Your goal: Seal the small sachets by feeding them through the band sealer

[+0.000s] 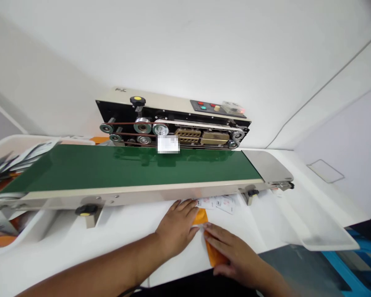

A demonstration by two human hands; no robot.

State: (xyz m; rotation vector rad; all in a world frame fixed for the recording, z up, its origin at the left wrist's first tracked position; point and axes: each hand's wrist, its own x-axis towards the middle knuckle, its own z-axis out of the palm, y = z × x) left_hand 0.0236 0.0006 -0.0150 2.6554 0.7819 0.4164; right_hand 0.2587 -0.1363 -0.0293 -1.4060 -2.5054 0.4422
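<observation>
An orange packet [214, 249] lies on the white table in front of the sealing machine, partly covered by my hands. A pale strip divides its orange surface from another orange part [200, 216] higher up; I cannot tell whether they are one piece. My left hand [177, 227] rests flat, its fingers stretched out and its thumb apart, touching the left edge of the upper orange part. My right hand [235, 253] holds the lower orange part, fingers across its top and thumb at its near edge. Printed white sachets [225, 203] lie just beyond, partly under the conveyor.
A green conveyor belt [136, 167] crosses in front of the band sealer [173, 119] with its rollers. At left, a white bin [34, 235] holds packets. Another white tray [299, 218] is at right, near a blue stool [343, 264].
</observation>
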